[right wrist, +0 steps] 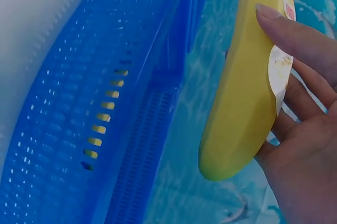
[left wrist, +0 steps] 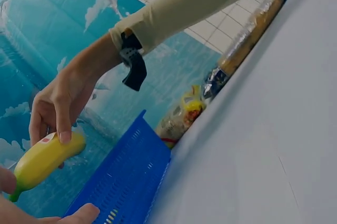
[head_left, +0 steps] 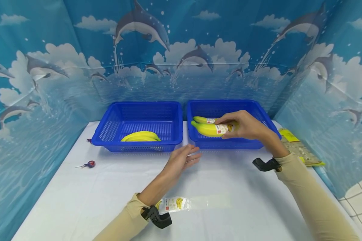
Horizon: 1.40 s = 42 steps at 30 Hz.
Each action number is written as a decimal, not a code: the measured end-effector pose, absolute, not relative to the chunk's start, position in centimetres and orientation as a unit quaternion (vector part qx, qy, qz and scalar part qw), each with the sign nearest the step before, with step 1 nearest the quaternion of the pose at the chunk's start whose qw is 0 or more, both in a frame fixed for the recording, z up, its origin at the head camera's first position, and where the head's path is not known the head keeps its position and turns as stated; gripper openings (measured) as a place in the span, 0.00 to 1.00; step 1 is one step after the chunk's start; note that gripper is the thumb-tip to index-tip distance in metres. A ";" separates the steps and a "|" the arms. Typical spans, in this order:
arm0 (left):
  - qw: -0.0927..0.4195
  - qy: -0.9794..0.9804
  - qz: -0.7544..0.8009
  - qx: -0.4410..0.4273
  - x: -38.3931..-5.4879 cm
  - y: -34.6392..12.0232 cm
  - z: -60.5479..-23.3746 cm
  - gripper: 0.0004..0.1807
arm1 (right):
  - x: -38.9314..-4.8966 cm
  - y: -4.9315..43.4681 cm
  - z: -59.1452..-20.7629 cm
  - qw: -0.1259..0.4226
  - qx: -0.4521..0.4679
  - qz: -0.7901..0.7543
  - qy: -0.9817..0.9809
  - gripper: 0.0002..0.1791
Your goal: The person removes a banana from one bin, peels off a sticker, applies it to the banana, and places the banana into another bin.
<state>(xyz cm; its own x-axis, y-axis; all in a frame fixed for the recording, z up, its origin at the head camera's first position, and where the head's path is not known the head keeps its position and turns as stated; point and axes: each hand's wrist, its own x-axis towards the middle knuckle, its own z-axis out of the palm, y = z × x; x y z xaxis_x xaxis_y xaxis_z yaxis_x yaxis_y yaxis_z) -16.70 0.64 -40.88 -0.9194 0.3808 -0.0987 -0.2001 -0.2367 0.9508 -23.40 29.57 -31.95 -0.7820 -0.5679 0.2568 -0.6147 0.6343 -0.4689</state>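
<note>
My right hand grips a yellow toy banana with a printed label, holding it above the right blue basket. In the right wrist view the thumb lies across the banana near its label, fingers behind. Another labelled banana shows behind the held one at that basket. My left hand hovers before the gap between the baskets, fingers extended and holding nothing. Inside the left blue basket lie yellow bananas, partly hidden by its front wall.
A clear plastic strip with a banana label lies on the white table, partly behind my left wrist. A wrapped lollipop is at left. A yellow-topped packet lies at right; a long wrapped pack shows along the table edge.
</note>
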 end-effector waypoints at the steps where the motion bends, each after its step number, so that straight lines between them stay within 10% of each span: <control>1: 0.190 0.584 0.786 0.076 -16.9 0.8 -40.9 0.32 | -24.0 29.6 -31.9 0.035 0.329 0.279 -0.902 0.27; 42: 0.190 0.540 0.815 0.086 -18.5 0.9 -41.9 0.34 | -36.3 29.4 -33.9 -0.213 0.240 0.267 -0.909 0.28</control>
<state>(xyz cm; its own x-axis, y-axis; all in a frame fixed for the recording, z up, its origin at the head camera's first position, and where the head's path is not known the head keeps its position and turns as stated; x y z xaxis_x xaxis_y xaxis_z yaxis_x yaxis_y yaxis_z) -18.52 0.91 -41.92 -0.9129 0.4031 -0.0648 -0.2168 -0.3440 0.9136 -36.30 29.41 -33.95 -0.7940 -0.5501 -0.2587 -0.3227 0.7420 -0.5876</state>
